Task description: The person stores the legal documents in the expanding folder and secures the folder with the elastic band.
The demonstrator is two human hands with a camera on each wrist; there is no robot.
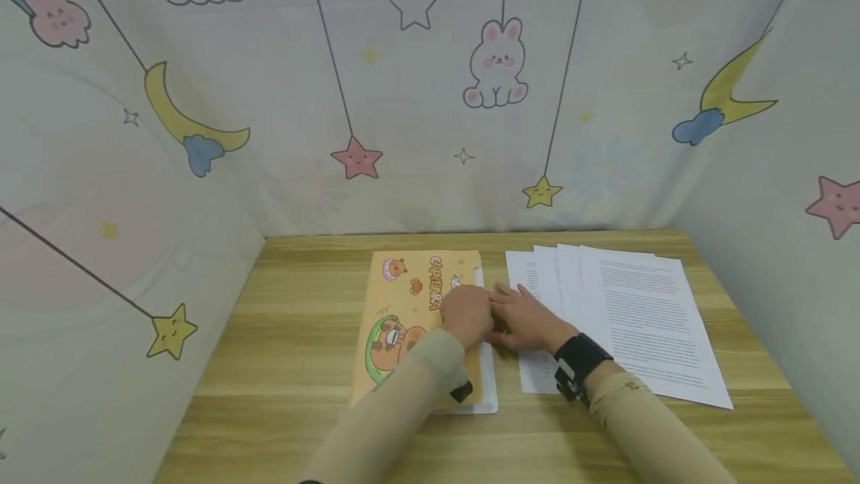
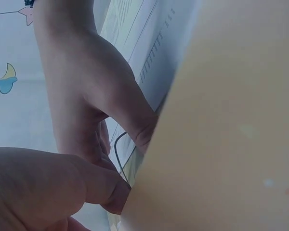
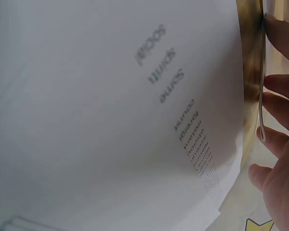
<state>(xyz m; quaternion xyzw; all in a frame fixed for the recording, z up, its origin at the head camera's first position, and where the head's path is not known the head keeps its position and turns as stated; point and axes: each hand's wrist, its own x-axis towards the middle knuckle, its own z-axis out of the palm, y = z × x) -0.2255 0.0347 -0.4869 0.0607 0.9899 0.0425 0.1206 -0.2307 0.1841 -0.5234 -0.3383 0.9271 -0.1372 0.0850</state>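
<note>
Lying on tabletop, capybara folder likely handles light, bendy, slightly slippery; best taken by long edge. Left hand bunched at right edge, cannot tell if fingers pinch; right hand, fingers spread against it.

Room to pass lies left of the folder; the right hand and papers block its right.

Two hands work here, one left hand and one right hand, in two sleeves. One counter carries one capybara folder and at least four printed sheets, overlap hiding their exact number. The head view shows two crescent moons, two smiling yellow stars and two pink stars.
</note>
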